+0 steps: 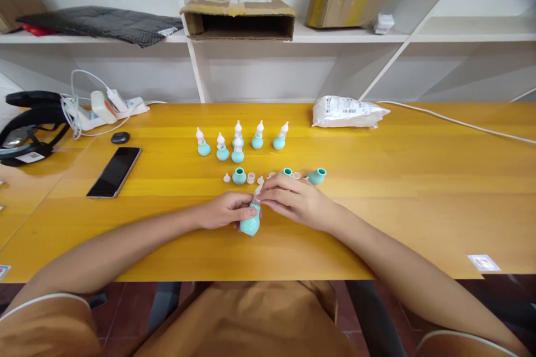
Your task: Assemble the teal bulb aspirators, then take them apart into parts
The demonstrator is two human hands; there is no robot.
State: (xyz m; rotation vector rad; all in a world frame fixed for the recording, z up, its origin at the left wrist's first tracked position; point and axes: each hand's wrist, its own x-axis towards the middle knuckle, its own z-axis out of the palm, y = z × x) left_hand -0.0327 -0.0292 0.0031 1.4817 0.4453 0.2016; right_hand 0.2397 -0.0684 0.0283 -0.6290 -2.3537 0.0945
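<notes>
My left hand (228,210) is wrapped round the teal squeeze bulb (250,227) of a small nasal aspirator, tilted above the table near its front edge. From the other side, the fingers of my right hand (299,201) pinch the pale nozzle (258,190) at the bulb's top; they partly cover it. Just beyond my hands lies a row of loose parts: an open teal bulb (239,176), a clear cup (250,178), a small white tip (226,178) and a teal bulb lying tilted (317,176). My right hand partly hides others. Several assembled aspirators (222,153) stand behind the row.
A black phone (114,173) and a dark mouse (120,138) lie at left, near a power strip (90,117) with white cables and a black headset (31,128). A white plastic package (349,112) rests at the back. An open cardboard box (238,4) sits on the shelf.
</notes>
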